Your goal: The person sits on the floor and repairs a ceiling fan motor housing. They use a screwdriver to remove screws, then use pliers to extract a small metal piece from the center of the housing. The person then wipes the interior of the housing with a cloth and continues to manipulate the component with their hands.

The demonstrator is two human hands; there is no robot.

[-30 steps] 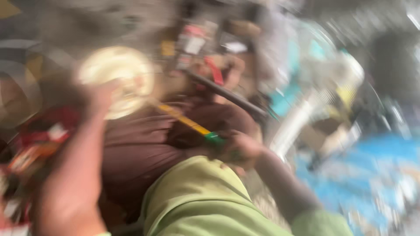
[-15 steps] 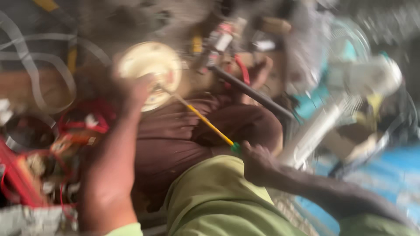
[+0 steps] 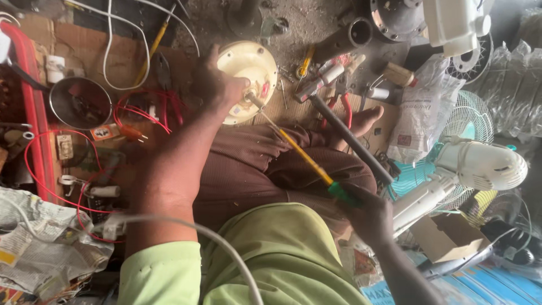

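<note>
Change since earlier frame: both of my hands keep the same grasp as before; the view has steadied and the cream disc now sits nearer the top centre.
Right hand (image 3: 370, 217): nearest to me, above my green shirt (image 3: 282, 254); my fingers are clenched around the green handle of a long screwdriver (image 3: 305, 158).
Screwdriver: its yellow shaft runs diagonally up and left across my brown-trousered lap (image 3: 254, 164), and its tip meets the metal shaft at the middle of the disc.
Left hand (image 3: 217, 85): at the end of my outstretched forearm; it is closed over the left edge of the round cream motor housing (image 3: 254, 70), thumb close to the central shaft.
Motor housing: lies on the cardboard-covered floor just beyond my knees, partly covered by my left hand.
White cable (image 3: 186, 226): crosses my left forearm near the elbow.
Hammer (image 3: 347, 135): dark handle lying slantwise, just right of the screwdriver.
Metal bowl (image 3: 79, 101): left of my arm, among red wires (image 3: 141, 113).
White fan body (image 3: 480, 164): to the right, well apart from the disc.
Crumpled newspaper (image 3: 39, 243): lower left.
</note>
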